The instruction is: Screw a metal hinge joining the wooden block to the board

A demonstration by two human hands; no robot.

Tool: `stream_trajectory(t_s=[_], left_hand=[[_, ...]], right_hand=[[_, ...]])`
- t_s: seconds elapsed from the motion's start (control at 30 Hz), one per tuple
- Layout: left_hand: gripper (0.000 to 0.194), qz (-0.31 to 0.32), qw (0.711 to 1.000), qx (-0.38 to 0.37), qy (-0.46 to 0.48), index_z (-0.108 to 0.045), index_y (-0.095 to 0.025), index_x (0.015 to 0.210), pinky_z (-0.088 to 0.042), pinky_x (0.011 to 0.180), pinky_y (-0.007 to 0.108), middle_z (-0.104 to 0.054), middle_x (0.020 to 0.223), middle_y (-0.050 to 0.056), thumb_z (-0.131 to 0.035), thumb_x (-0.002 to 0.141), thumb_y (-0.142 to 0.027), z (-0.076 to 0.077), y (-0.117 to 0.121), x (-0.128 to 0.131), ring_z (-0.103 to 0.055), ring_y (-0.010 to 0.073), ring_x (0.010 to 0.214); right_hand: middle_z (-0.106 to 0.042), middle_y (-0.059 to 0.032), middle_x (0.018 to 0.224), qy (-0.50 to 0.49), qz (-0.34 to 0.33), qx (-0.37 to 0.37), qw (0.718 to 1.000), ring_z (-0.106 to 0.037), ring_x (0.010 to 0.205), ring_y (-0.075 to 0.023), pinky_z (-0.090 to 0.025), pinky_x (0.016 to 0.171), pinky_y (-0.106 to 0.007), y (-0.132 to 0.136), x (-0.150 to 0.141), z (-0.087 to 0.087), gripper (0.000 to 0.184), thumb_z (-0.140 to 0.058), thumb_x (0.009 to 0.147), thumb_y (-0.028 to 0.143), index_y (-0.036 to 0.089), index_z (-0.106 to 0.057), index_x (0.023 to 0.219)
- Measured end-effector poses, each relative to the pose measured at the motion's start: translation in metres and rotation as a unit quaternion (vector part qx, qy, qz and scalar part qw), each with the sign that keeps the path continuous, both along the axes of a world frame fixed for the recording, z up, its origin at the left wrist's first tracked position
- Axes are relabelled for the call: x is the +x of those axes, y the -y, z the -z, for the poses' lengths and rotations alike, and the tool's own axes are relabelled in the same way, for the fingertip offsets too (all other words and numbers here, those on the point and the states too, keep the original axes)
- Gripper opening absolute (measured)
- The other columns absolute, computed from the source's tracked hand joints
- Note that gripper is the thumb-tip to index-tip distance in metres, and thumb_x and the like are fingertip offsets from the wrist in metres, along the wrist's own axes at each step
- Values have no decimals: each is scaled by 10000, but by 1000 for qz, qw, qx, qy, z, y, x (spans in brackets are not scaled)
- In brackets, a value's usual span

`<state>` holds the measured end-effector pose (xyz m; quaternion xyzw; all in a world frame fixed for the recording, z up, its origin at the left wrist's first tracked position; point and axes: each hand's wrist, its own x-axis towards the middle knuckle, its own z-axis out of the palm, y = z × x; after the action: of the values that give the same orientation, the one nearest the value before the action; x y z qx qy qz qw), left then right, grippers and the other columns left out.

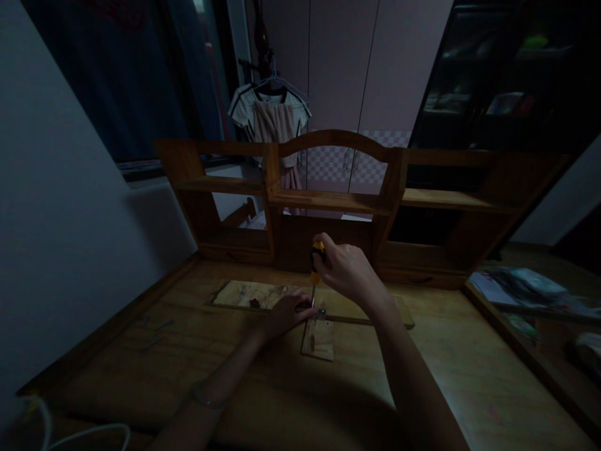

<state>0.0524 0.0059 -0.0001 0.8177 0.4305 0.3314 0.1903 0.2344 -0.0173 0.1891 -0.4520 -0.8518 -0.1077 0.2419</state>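
My right hand (350, 269) is wrapped around the handle of a screwdriver (313, 275) with a yellow and black grip. The shaft points down, nearly upright, to a small metal hinge (321, 312). This hinge lies where a long wooden board (361, 305) meets a short wooden piece (323, 341). My left hand (292, 308) rests on the long board, its fingers closed together beside the screwdriver tip. Whatever those fingertips pinch is too small and dark to make out. A dark spot (254, 304) marks the board left of that hand.
Beneath everything is a wooden desk (225, 369), with a wooden shelf unit (328, 202) along its back. Several small slim items (154, 343) lie at the left. A white cable (89, 431) curls at the lower left. Plastic-wrapped items (535, 285) sit on a lower surface at the right.
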Motion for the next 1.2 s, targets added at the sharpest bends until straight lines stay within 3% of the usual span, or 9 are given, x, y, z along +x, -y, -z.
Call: stream_trajectory(t_s=[0.5,1.2], left_hand=[[263,7,1000,-21,17,-642,-176,798,-427,741,264,-626,884,27,-582,907,-407,-4,1,1,-581,154,790],[264,13,999,-21,21,-656,-184,803,-441,746,277,-627,885,31,-618,878,-434,-4,1,-1,-583,164,808]], right_hand=[[-677,-7,755,-3,-12,-9,1000,-630,674,-183,-252,583,-280,1,1,-1,309,-413,954,338,236,-469,1240],[-686,-18,757,4,9,0,1000,-632,650,-192,-190,550,-296,0,0,0,291,-408,966,383,207,-443,1195]])
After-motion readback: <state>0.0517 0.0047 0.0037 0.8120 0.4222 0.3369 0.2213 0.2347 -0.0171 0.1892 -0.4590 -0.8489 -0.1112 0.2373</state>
